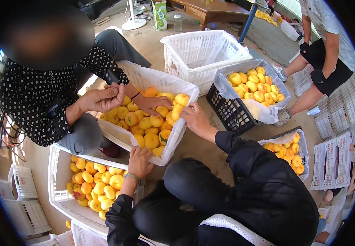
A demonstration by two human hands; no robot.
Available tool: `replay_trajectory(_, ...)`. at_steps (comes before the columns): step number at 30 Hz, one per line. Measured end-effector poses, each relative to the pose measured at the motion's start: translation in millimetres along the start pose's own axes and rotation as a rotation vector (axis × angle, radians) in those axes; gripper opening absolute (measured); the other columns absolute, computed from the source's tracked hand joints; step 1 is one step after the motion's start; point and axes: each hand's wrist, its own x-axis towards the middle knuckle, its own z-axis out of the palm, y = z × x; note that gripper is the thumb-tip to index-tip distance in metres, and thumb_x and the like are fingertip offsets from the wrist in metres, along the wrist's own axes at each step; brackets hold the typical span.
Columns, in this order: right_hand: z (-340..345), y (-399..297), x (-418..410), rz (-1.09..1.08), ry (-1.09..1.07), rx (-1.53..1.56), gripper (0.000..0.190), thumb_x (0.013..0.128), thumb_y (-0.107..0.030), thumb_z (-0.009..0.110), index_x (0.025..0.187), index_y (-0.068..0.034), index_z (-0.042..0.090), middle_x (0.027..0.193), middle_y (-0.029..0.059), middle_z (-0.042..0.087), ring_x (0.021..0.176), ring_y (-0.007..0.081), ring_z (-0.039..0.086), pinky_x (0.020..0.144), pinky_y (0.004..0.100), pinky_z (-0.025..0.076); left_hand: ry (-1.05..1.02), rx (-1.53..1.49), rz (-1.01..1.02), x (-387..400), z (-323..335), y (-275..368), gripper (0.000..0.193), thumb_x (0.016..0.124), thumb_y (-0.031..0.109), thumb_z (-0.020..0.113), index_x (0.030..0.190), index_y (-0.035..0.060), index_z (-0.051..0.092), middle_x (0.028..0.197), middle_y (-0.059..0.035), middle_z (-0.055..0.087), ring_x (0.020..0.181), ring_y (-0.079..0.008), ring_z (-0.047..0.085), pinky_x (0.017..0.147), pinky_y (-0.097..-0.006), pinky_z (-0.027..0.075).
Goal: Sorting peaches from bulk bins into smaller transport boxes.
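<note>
Before me, tilted to my view, is a white plastic crate [172,153] lined with thin white sheeting and holding yellow peaches [145,123]. My left hand [140,162] grips the rim at the near corner, its fingers curled over the liner. On the right side of the same crate, my right hand [197,120] holds the rim, fingertips over the edge. A co-worker's hand [152,104] lies on the peaches inside, while that person's other hand [102,98] is raised above the crate with fingers bent. One peach near my corner has a dark green leaf [162,140] against it.
Below left stands a larger white crate [53,184] of peaches. To the right are a black lined crate [232,107] and another lined crate [303,153], both with peaches. A white crate [206,69] sits behind. Another person's legs [300,101] are at the right.
</note>
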Motion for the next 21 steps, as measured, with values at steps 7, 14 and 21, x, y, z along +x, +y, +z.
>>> replay_trajectory(7, -24.0, -24.8, -16.7, 0.014, -0.180, -0.072, 0.052, 0.069, -0.004, 0.067, 0.118, -0.015, 0.052, 0.131, 0.0078, 0.043, 0.120, 0.0371, 0.040, 0.097, 0.0416, 0.042, -0.076, 0.032, -0.014, -6.2, 0.1, -8.1, 0.036, 0.062, 0.027, 0.073, 0.094, 0.0124, 0.064, 0.094, -0.0071, 0.058, 0.103, -0.0269, 0.050, 0.101, -0.0394, 0.031)
replay_trajectory(14, -101.7, 7.7, -100.8, 0.132, -0.564, 0.148, 0.035, 0.076, -0.018, 0.067, 0.108, -0.007, 0.060, 0.103, 0.0131, 0.061, 0.103, 0.0321, 0.053, 0.090, 0.0391, 0.042, 0.007, 0.164, -0.013, -12.9, 9.5, 4.3, 0.045, 0.063, 0.038, 0.074, 0.099, 0.0129, 0.063, 0.094, -0.0100, 0.056, 0.102, -0.0292, 0.049, 0.100, -0.0404, 0.031)
replay_trajectory(21, -180.4, -24.5, -230.4, 0.458, -0.567, -0.265, 0.043, 0.071, -0.022, 0.071, 0.111, -0.009, 0.060, 0.111, 0.0147, 0.057, 0.106, 0.0340, 0.049, 0.093, 0.0402, 0.040, 0.012, 0.187, -0.043, -12.4, 12.4, 6.7, 0.041, 0.064, 0.031, 0.074, 0.099, 0.0129, 0.061, 0.098, -0.0118, 0.057, 0.110, -0.0301, 0.047, 0.104, -0.0423, 0.026)
